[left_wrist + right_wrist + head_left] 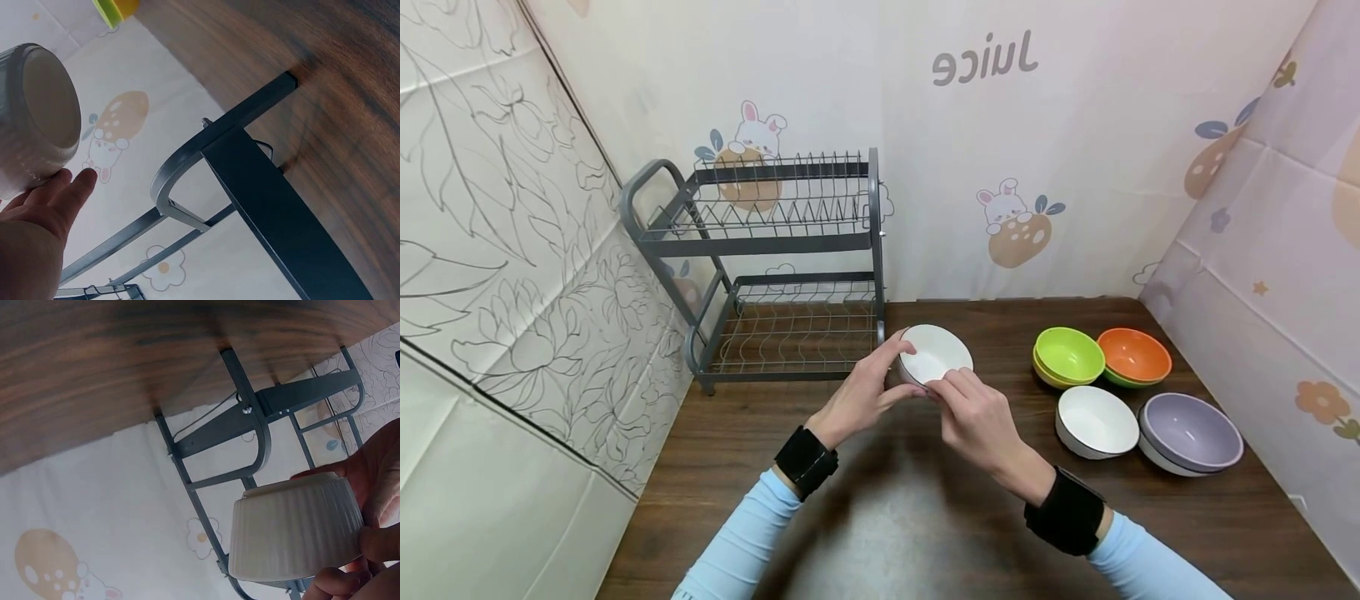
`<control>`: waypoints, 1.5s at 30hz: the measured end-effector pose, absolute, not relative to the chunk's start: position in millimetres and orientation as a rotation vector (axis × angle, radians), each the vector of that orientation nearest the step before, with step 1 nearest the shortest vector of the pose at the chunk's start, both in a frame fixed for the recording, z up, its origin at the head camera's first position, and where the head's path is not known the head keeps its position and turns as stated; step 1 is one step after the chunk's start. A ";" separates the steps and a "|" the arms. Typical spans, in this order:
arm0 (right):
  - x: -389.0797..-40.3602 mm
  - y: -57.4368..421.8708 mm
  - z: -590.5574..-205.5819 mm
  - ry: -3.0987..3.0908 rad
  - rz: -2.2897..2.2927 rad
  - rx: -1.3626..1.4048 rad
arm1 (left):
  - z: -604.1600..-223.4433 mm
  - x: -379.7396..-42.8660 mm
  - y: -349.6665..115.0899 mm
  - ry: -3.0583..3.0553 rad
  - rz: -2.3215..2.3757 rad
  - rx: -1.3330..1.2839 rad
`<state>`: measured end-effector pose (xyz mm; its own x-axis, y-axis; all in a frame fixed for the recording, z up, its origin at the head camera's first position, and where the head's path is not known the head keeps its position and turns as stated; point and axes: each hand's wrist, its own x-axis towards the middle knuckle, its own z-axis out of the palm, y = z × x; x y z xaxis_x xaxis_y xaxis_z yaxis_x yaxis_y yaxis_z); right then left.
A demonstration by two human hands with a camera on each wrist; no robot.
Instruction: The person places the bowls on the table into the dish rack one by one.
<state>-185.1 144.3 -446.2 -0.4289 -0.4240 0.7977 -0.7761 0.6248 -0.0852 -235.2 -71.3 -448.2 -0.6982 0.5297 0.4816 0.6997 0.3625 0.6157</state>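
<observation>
- The white bowl [936, 348] hangs above the counter [887, 533], just right of the dish rack [763, 245]; fingers of left hand [867, 385] and right hand [981, 419] pinch it.
- Slackened pinch: it could drop.
- Leftward swing: it could strike the rack.

White bowl [934, 354], ribbed outside, opening upward, held in both hands [976, 421]

At mid-frame our left hand [867, 390] and right hand [977, 418] are close together, both gripping with curled fingers [961, 386]. Our blue-sleeved left forearm [741, 537] and right forearm [1150, 562] slant inward from the bottom edge, each topped by a black wristband [806, 463].
</observation>
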 end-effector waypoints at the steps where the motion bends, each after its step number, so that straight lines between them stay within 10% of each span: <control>1: -184.8 144.4 -447.4 -2.075 0.585 0.936 | -448.5 -235.2 -71.4 -2.406 -1.255 -1.112; 45: -193.0 144.3 -477.3 -1.996 0.799 0.793 | -439.2 -232.3 -187.9 -2.382 -0.936 -0.703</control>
